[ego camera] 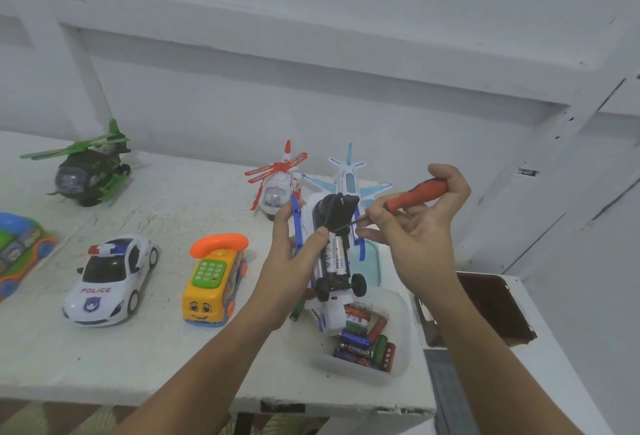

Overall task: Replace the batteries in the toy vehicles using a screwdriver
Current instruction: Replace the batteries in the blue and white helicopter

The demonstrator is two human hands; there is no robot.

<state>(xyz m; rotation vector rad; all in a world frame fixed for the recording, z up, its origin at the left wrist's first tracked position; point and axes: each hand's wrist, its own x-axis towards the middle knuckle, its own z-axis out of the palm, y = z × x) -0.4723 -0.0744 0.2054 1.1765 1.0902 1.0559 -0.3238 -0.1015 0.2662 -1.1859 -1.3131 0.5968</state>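
- clear tub (398, 362) on worktop (138, 348): loose batteries (363, 348)
- left hand (294, 261) fingers clamp upturned toy helicopter (332, 254) above tub, cells seated in its bay
- right hand (426, 227) fingers wrap screwdriver (412, 196)

Soft, even, cool-white light fills the room; no glare, only faint shadows under the toys on the white table (166, 358). Wide-angle lens bends the wall beams (311, 54) toward 12 and 3 o'clock. Overall pic slightly soft; forearms at 6 o'clock blurred.

Head camera looks forward and down (close) onto the table (156, 358).
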